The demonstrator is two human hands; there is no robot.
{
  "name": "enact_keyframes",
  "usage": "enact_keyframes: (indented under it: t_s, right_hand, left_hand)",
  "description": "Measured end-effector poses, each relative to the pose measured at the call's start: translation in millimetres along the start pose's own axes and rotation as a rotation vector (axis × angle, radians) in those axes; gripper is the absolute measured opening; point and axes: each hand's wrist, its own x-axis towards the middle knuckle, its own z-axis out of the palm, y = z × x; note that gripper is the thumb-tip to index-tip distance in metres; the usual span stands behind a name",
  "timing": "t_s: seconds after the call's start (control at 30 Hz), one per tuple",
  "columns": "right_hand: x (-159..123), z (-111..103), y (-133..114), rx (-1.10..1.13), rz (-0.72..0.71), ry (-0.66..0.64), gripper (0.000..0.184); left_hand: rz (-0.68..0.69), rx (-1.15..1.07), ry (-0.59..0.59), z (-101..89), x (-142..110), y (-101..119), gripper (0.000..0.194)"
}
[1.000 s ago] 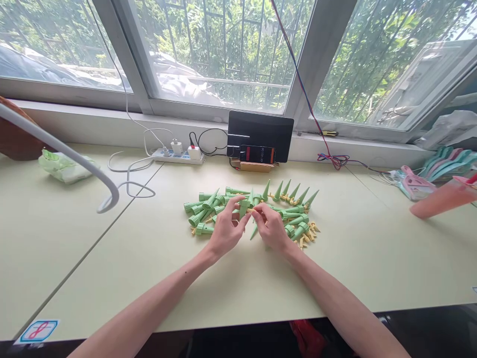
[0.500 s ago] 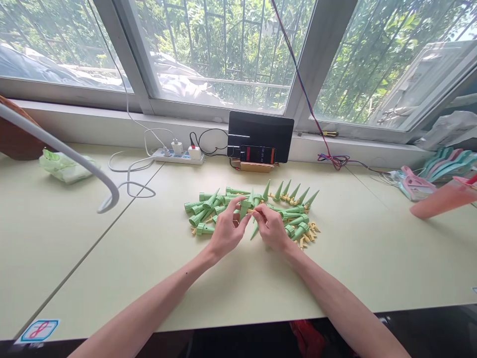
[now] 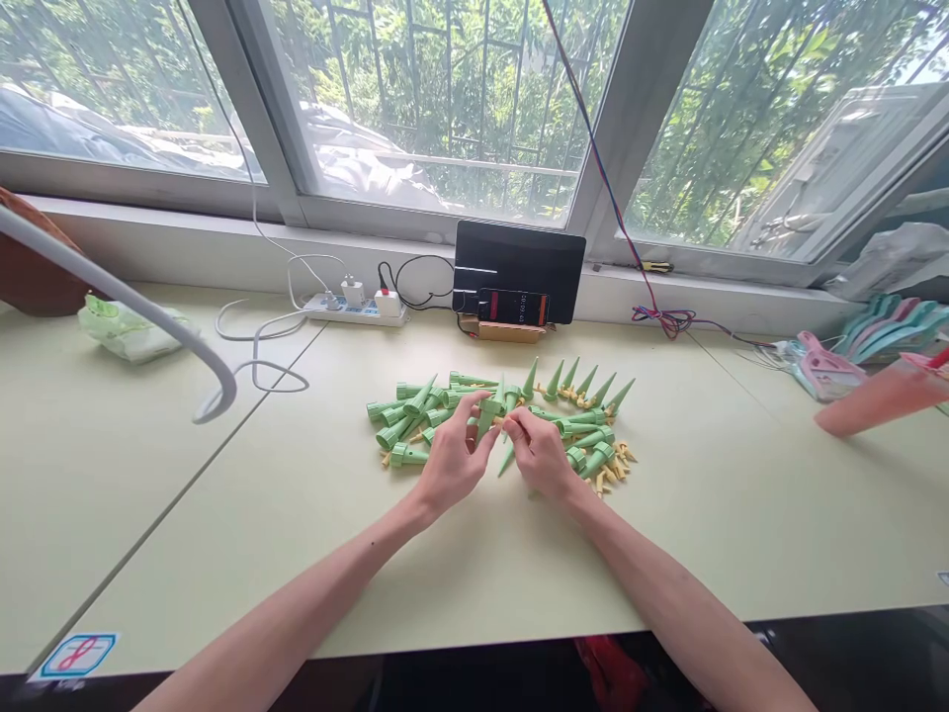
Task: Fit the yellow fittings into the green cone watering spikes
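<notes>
L hand [image 3: 456, 457] has a green spike [image 3: 485, 415] pinched btwn thumb & fingers, held over the table's [image 3: 481, 583] middle. R hand [image 3: 540, 453] has its fingertips closed on a small yellow piece [image 3: 499, 422], which meets the green spike's side; can't tell how far in it sits. Pile of green spikes [image 3: 404, 427] lies to the L, more green spikes [image 3: 589, 432] to the R by the R hand, w/ loose yellow bits [image 3: 612, 473] next to them. Behind, a row of upright spikes [image 3: 569, 374]. Phone [image 3: 513, 307] leans on a black tablet [image 3: 553, 262] at the back, power strip [image 3: 356, 309] to its L.
</notes>
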Motion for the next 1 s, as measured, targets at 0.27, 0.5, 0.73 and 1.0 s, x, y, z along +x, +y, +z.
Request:
enact_keyframes:
  t_s: [0.27, 0.5, 0.73, 1.0]
  right_hand:
    - [0.4, -0.2, -0.2, 0.002, -0.024, -0.005, 0.03]
    - [0.9, -0.1, -2.7, 0.03, 0.006, 0.004, 0.027]
    - [-0.7, 3.5, -2.7, 0.058, 0.033, 0.012, 0.018]
    - [-1.1, 3.0, 0.8, 0.063, 0.018, 0.038, 0.016]
  left_hand:
    - [0.001, -0.01, -0.002, 0.8, -0.3, 0.4, 0.042]
    - [0.015, -0.066, 0.036, -0.6, 0.6, 2.3, 0.042]
    - [-0.029, -0.124, 0.036, -3.2, 2.2, 8.3, 0.044]
    - [-0.026, -0.079, 0.025, -1.1, 0.8, 4.8, 0.043]
